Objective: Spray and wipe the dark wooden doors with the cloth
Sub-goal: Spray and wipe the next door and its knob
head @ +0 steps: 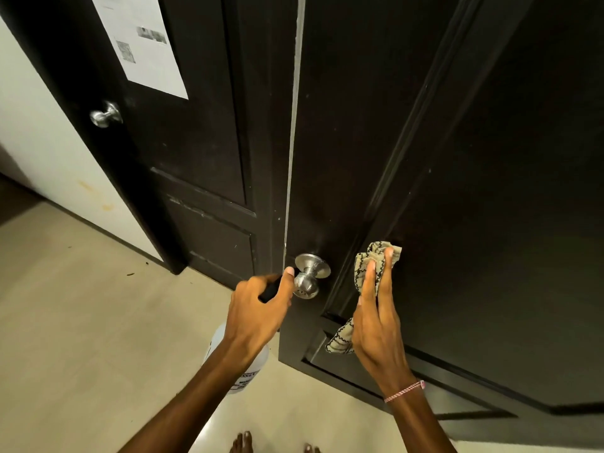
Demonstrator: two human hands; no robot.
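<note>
Two dark wooden doors meet at a corner: the right door (457,158) fills most of the view, the left door (196,142) stands behind it. My right hand (376,322) presses a beige patterned cloth (369,259) flat against the right door's panel, fingers straight. My left hand (258,308) grips the black trigger head of a white spray bottle (240,367), just left of the right door's silver knob (307,279). My arm hides most of the bottle.
A second silver knob (106,114) and a white paper sheet (140,40) are on the left door. White wall (42,132) stands at the left, light floor (81,305) below. My bare toes (242,444) show at the bottom edge.
</note>
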